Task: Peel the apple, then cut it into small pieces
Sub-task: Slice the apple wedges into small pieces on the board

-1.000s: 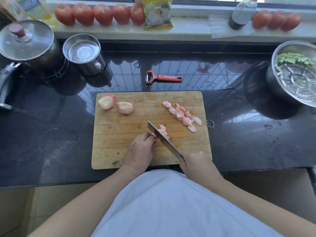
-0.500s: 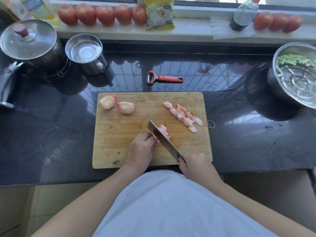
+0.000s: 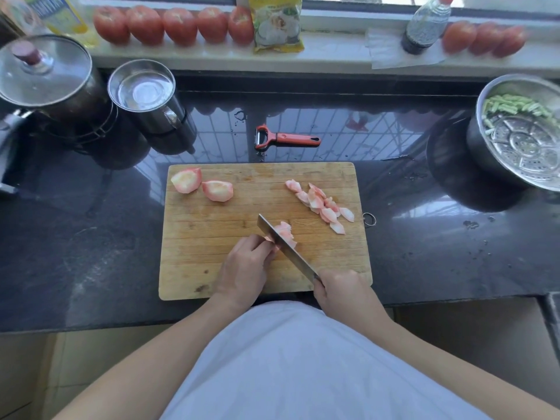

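1. Right hand (image 3: 344, 291) is wrapped tight round the handle of the knife (image 3: 286, 248) at the near edge of the wooden cutting board (image 3: 212, 237); the blade runs up and away to the left, edge down on the board.
2. Left hand (image 3: 244, 268) sits just left of the blade, fingers curled, fingertips pinning the apple piece being cut (image 3: 285, 233); most of that piece shows on the far side of the blade, touching it.
3. Beyond the right hand and off to its right, a loose row of small cut apple pieces (image 3: 321, 206) lies on the board, apart from the knife.
4. Beyond the left hand, at the board's far left corner, two peeled apple quarters (image 3: 201, 186) sit side by side, uncut, well clear of both hands.
5. Past the board's far edge, straight ahead of the hands, a red peeler (image 3: 285, 138) lies flat on the dark countertop (image 3: 91, 237); a steel pot with a steamer insert (image 3: 521, 137) stands far off to the right of the right hand.
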`<action>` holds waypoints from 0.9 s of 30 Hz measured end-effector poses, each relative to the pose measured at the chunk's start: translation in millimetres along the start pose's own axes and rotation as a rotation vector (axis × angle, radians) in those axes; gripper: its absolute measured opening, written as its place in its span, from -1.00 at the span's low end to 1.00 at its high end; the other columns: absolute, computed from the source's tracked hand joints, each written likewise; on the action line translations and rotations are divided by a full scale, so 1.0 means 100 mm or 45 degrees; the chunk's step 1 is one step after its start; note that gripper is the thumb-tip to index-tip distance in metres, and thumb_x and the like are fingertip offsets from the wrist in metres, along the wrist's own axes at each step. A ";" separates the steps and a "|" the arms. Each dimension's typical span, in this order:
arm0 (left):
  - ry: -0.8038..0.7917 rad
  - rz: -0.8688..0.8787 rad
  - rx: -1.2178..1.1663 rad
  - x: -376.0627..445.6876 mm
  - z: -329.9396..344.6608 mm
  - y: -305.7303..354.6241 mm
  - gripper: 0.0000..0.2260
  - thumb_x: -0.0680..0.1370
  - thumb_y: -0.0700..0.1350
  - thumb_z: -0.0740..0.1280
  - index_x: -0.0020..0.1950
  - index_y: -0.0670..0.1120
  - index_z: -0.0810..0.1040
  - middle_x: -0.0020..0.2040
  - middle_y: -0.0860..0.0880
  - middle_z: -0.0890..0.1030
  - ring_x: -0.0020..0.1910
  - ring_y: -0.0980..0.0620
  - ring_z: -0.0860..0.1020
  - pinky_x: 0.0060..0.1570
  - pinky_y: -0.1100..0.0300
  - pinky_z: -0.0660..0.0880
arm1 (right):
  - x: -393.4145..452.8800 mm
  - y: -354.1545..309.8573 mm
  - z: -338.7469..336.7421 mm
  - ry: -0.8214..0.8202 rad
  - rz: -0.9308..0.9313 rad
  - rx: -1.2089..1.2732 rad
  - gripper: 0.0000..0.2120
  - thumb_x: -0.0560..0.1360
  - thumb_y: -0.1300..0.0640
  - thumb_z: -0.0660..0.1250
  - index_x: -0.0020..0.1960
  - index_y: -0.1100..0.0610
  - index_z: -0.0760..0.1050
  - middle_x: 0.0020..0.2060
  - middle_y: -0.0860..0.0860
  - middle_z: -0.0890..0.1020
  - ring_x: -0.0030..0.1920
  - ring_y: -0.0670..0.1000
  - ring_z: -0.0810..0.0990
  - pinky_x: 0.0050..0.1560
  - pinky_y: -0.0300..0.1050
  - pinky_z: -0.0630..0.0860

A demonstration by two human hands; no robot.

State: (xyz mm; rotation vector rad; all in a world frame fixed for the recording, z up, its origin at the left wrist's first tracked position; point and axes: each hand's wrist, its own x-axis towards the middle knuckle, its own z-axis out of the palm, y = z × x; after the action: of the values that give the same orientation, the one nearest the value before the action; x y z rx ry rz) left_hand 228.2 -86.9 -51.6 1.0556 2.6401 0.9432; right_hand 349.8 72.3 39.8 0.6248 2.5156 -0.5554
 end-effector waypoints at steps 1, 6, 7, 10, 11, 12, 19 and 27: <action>0.000 0.003 -0.003 0.00 0.00 -0.01 -0.88 0.62 -0.18 0.41 0.14 -0.11 0.69 -0.05 -0.04 0.64 -0.11 -0.11 0.55 -0.26 0.02 0.53 | 0.00 0.00 0.00 -0.008 0.003 -0.014 -0.74 0.67 0.04 0.13 -0.05 0.12 0.53 -0.21 0.08 0.64 -0.17 0.16 0.61 -0.14 0.08 0.60; 0.012 -0.012 -0.008 0.00 0.03 -0.04 -0.89 0.58 -0.22 0.45 0.10 -0.11 0.70 -0.08 -0.03 0.62 -0.14 -0.12 0.55 -0.24 0.01 0.54 | 0.17 -0.08 0.11 0.039 -0.043 -0.083 -0.79 0.64 0.12 0.15 -0.17 0.10 0.41 -0.25 0.13 0.62 -0.23 0.21 0.58 -0.26 0.00 0.52; 0.018 -0.009 -0.009 -0.01 0.04 -0.04 -0.90 0.58 -0.22 0.45 0.09 -0.11 0.70 -0.09 -0.02 0.61 -0.16 -0.11 0.54 -0.23 0.02 0.53 | 0.26 -0.13 0.14 0.060 -0.045 -0.061 -0.80 0.63 0.13 0.16 -0.16 0.10 0.43 -0.25 0.13 0.62 -0.24 0.22 0.57 -0.28 0.00 0.51; 0.018 -0.004 -0.011 -0.02 0.05 -0.05 -0.91 0.58 -0.22 0.44 0.07 -0.10 0.69 -0.06 0.01 0.61 -0.16 -0.08 0.51 -0.21 0.04 0.51 | 0.44 -0.24 0.19 0.123 -0.042 0.022 -0.81 0.63 0.08 0.17 -0.05 0.09 0.52 -0.26 0.13 0.61 -0.24 0.22 0.59 -0.24 0.09 0.60; 0.018 -0.004 -0.013 -0.03 0.05 -0.05 -0.91 0.58 -0.22 0.44 0.07 -0.10 0.69 -0.04 0.01 0.62 -0.14 -0.08 0.52 -0.19 0.03 0.52 | 0.44 -0.24 0.18 0.146 -0.046 0.060 -0.81 0.63 0.06 0.16 -0.03 0.08 0.53 -0.27 0.13 0.60 -0.25 0.22 0.58 -0.24 0.11 0.61; 0.021 -0.001 -0.018 -0.04 0.05 -0.06 -0.91 0.58 -0.22 0.44 0.07 -0.10 0.69 -0.03 0.01 0.63 -0.13 -0.08 0.53 -0.17 0.03 0.53 | 0.42 -0.22 0.17 0.165 -0.049 0.094 -0.80 0.63 0.05 0.17 -0.03 0.08 0.54 -0.28 0.13 0.61 -0.26 0.22 0.57 -0.26 0.10 0.59; 0.010 -0.005 -0.030 -0.06 0.06 -0.07 -0.91 0.60 -0.21 0.43 0.08 -0.09 0.69 0.01 0.02 0.64 -0.09 -0.08 0.57 -0.15 0.00 0.57 | 0.20 0.07 0.23 0.072 -0.050 0.056 -0.75 0.64 0.05 0.17 -0.11 0.13 0.51 -0.26 0.12 0.61 -0.24 0.19 0.57 -0.22 0.04 0.52; -0.020 -0.035 -0.074 -0.08 0.03 -0.06 -0.90 0.58 -0.24 0.44 0.06 -0.09 0.68 0.07 0.08 0.63 0.04 0.05 0.57 0.00 0.22 0.54 | 0.51 0.20 0.01 0.196 0.093 0.127 -0.76 0.63 0.04 0.19 0.03 0.12 0.60 -0.16 0.14 0.66 -0.16 0.21 0.62 -0.17 0.05 0.59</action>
State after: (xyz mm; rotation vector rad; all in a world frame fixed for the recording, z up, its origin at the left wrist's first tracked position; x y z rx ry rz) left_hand 231.4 -93.9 -57.8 1.0072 2.5908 0.9956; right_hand 321.1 104.7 6.3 0.8223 2.6071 -0.6313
